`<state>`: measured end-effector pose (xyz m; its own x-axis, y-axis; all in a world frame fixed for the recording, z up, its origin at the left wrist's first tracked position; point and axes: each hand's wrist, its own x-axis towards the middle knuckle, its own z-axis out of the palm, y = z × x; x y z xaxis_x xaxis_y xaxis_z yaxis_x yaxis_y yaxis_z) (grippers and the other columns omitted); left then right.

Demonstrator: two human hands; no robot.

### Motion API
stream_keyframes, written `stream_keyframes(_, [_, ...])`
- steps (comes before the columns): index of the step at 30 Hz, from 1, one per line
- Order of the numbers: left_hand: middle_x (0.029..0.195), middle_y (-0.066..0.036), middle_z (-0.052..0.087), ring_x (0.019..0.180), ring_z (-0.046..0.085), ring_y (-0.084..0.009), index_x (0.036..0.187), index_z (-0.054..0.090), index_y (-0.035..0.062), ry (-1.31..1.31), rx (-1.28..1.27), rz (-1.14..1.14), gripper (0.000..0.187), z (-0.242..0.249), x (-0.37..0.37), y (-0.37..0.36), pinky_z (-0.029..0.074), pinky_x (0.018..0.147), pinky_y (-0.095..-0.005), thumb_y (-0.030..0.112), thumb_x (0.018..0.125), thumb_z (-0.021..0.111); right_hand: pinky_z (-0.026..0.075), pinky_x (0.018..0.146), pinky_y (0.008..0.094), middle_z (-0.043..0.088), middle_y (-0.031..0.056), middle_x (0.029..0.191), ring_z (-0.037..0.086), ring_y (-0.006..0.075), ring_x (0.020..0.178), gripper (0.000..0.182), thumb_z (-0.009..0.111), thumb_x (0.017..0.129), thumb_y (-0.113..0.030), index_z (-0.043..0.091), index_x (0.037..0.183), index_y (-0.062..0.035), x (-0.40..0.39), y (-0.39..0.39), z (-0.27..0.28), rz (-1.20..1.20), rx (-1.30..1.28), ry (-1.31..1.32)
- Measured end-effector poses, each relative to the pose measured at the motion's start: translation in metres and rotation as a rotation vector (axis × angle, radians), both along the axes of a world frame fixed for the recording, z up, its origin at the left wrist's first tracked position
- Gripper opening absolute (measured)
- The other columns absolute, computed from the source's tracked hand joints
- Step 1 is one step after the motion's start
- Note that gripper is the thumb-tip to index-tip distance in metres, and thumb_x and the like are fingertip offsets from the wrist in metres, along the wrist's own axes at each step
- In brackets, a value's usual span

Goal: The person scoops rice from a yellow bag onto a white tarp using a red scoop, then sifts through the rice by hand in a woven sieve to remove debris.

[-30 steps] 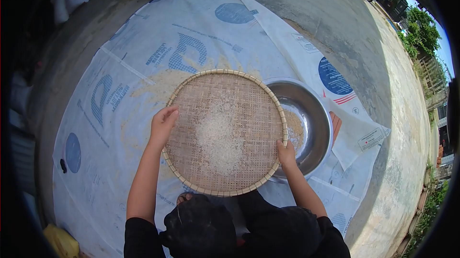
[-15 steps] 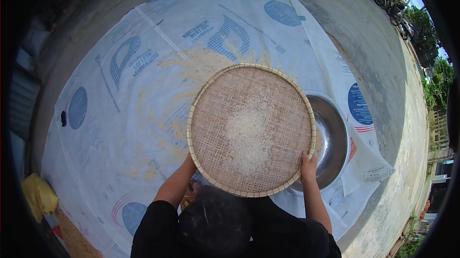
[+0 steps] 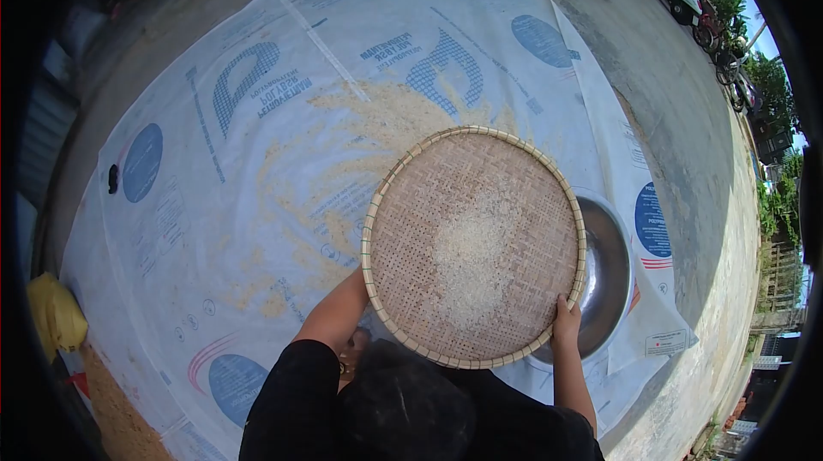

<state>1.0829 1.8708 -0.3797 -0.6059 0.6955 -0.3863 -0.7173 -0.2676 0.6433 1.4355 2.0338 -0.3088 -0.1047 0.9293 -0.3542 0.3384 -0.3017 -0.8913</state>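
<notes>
A round woven bamboo winnowing tray with a bound rim is held up in front of me. Pale grain that looks like rice lies scattered in a patch over its middle. My right hand grips the lower right rim, thumb on top and the other fingers hidden underneath. At the lower left rim my left hand supports the tray; its fingers are out of sight beneath it. Behind the tray's right side, partly covered by it, sits a wide metal basin.
A large printed plastic sheet covers the ground, with pale husks or chaff strewn on it. A yellow bag lies at the left edge. Several motorbikes stand on the concrete at the upper right.
The whole view has shifted, so the sheet, basin and tray all appear farther right and slightly lower. Both hands keep their places on the tray, and the grain remains near its middle.
</notes>
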Motion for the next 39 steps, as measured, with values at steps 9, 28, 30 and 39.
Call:
stream_keyframes(9, [0.124,-0.017,0.048,0.116,0.045,-0.0304,0.131,0.034,0.0,0.07,-0.101,-0.015,0.059,0.01,-0.038,-0.009,0.036,0.098,-0.0401,0.045,0.093,0.032,0.044,0.079,0.0306,0.056,0.0106,0.101,0.054,0.0177,0.089,0.03,0.049,0.09,-0.015,0.047,0.113,0.0041,-0.009,-0.005,0.008,-0.065,-0.05,0.046])
stream_keyframes(28, [0.115,-0.019,0.052,0.103,0.053,-0.033,0.123,0.039,-0.006,0.042,-0.179,0.022,0.056,0.059,-0.051,-0.15,0.044,0.09,-0.0418,0.003,0.068,0.049,0.044,0.082,0.043,0.056,0.0211,0.108,0.055,0.0332,0.1,0.058,0.063,0.078,-0.038,0.046,0.12,-0.0027,-0.016,-0.054,0.044,0.922,0.608,-0.548])
stream_keyframes(30, [0.118,-0.02,0.05,0.107,0.05,-0.0349,0.123,0.038,-0.007,-0.015,-0.166,0.095,0.06,0.052,-0.063,-0.164,0.04,0.095,-0.0433,0.007,0.065,0.048,0.047,0.075,0.0472,0.058,0.0217,0.106,0.06,0.0363,0.089,0.052,0.059,0.079,-0.03,0.043,0.121,-0.0038,-0.013,-0.069,0.035,0.975,0.409,-0.765])
stream_keyframes(39, [0.119,-0.02,0.048,0.11,0.048,-0.0352,0.124,0.036,-0.0056,0.063,-0.142,0.291,0.063,0.079,-0.084,-0.166,0.038,0.097,-0.0442,0.01,0.064,0.047,0.047,0.06,0.0472,0.061,0.0174,0.074,0.06,0.0373,0.067,0.016,0.044,0.08,-0.008,0.049,0.094,-0.0065,0.02,0.019,0.01,0.779,0.583,-0.922])
